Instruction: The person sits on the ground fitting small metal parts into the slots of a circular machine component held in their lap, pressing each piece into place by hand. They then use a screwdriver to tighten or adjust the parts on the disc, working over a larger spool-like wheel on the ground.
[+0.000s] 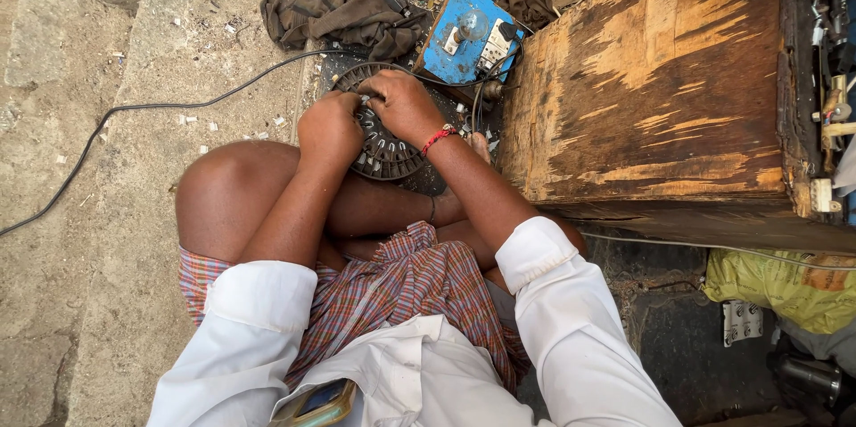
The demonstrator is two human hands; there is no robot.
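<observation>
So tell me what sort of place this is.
Probably a roadside electrical repair spot: both hands work on a round motor core on the ground, beside a blue test box and a worn wooden bench.

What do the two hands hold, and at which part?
Both the left hand and right hand rest on the round dark slotted ring, at its upper middle; the exact grip is hidden.

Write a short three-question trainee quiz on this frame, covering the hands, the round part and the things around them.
1. True or false: both hands, left hand and right hand, rest on the round dark slotted metal stator ring.
2. What is tied round the right wrist?
3. The blue metal box with a bulb lies: A) beyond the ring B) on the worn wooden crate C) on the knee.

Key: 1 true; 2 a red thread band; 3 A.
</observation>
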